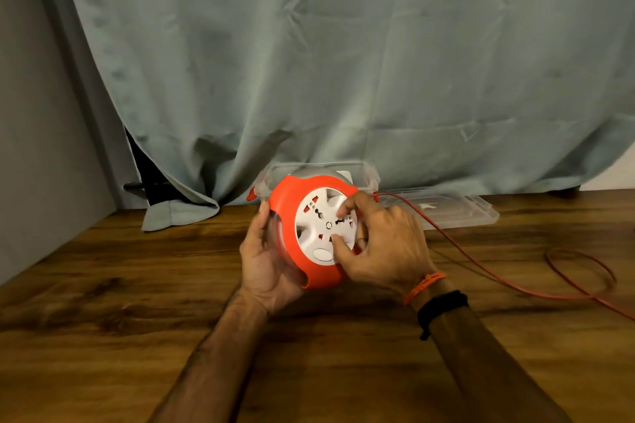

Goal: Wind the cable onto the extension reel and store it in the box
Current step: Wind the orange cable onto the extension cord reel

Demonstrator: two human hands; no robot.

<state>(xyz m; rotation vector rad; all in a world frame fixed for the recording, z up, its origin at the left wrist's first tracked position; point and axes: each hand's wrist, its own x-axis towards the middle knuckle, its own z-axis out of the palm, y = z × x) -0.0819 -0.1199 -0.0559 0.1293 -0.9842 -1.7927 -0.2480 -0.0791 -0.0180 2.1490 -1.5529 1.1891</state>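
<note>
An orange extension reel [292,209] with a white socket face is held above the wooden table, tilted toward me. My left hand [264,261] grips its left and lower rim. My right hand [381,247] rests on the white face, fingertips pressed into its recesses. The red cable [481,264] leaves the reel's upper right, runs across the table to the right and forms a loose loop [580,268] near the right edge. A clear plastic box [367,175] stands behind the reel against the curtain.
The box's clear lid [460,213] lies flat on the table to the right of the box. A grey-green curtain [343,62] hangs along the back. A grey wall [31,148] bounds the left side. Wooden table [137,302] surface spreads in front.
</note>
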